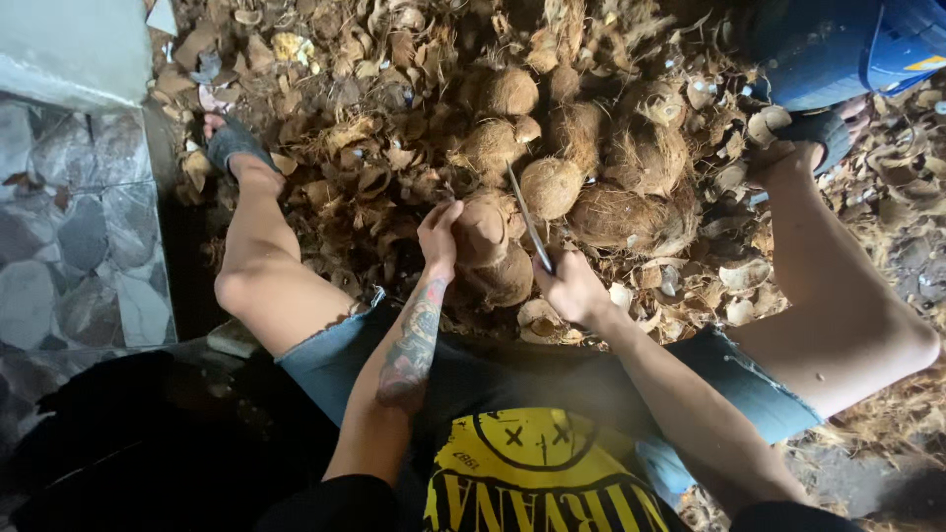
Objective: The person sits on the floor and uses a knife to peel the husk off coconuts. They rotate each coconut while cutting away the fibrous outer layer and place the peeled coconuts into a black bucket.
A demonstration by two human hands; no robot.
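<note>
Closest to the camera is a black shirt [532, 463] with a yellow print, and cut-off denim shorts [335, 355] over bare knees spread wide. Between the knees, the left hand [440, 234] is closed around the side of a husked coconut [483, 232], steadying it on top of another one. Just beside it, the right hand [572, 288] is wrapped tight around the handle of a long knife [528, 219]. The blade's long axis runs up and away from that hand, tilting slightly toward the left hand, with its tip over the coconut pile [591, 167] beyond both hands. Husk scraps [374, 108] cover the ground all around. Far past the right hand sits a blue barrel [838, 44]; what it holds cannot be seen.
</note>
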